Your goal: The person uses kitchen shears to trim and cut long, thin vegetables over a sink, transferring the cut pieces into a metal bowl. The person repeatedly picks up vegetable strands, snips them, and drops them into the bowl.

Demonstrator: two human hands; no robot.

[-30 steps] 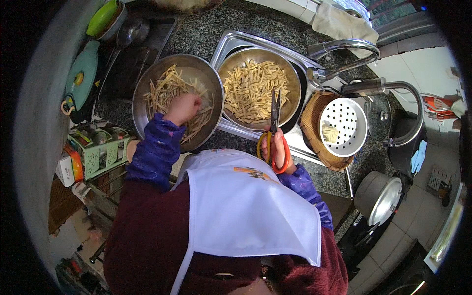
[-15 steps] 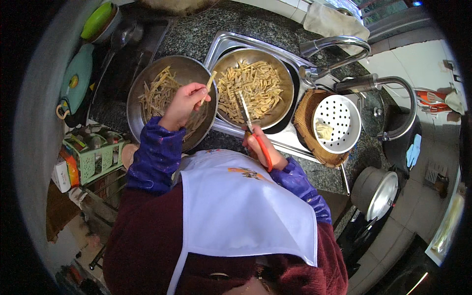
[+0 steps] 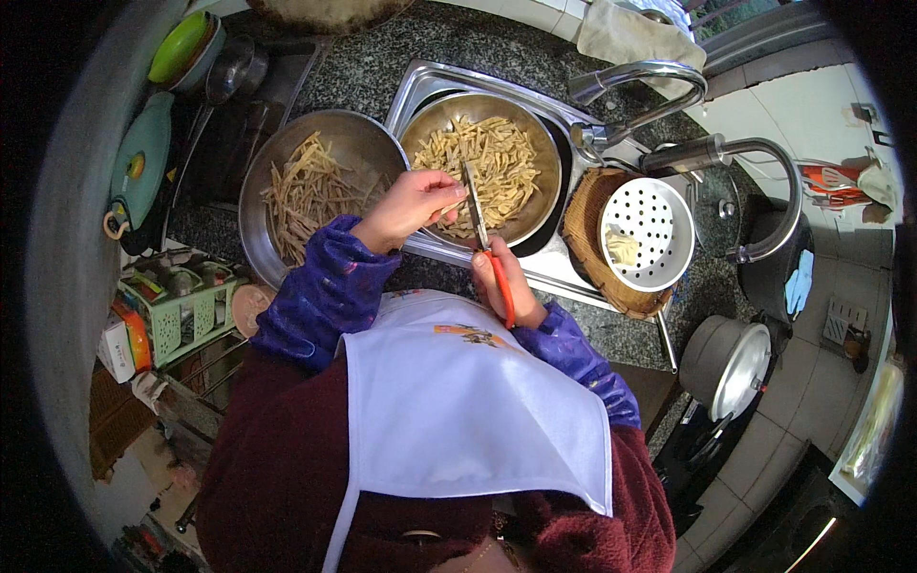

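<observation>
Left hand [image 3: 411,203] moved rightward, fingers [image 3: 443,194] pinching strip [image 3: 447,209]; right hand [image 3: 504,277] gripping scissors [image 3: 477,207]

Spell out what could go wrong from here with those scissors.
The left hand is right beside the blades of the scissors, so a slip could nick a finger. Any bits falling from there might miss the metal bowl beneath and land on the steel sink rim. Should the right hand loosen, the scissors could drop.
</observation>
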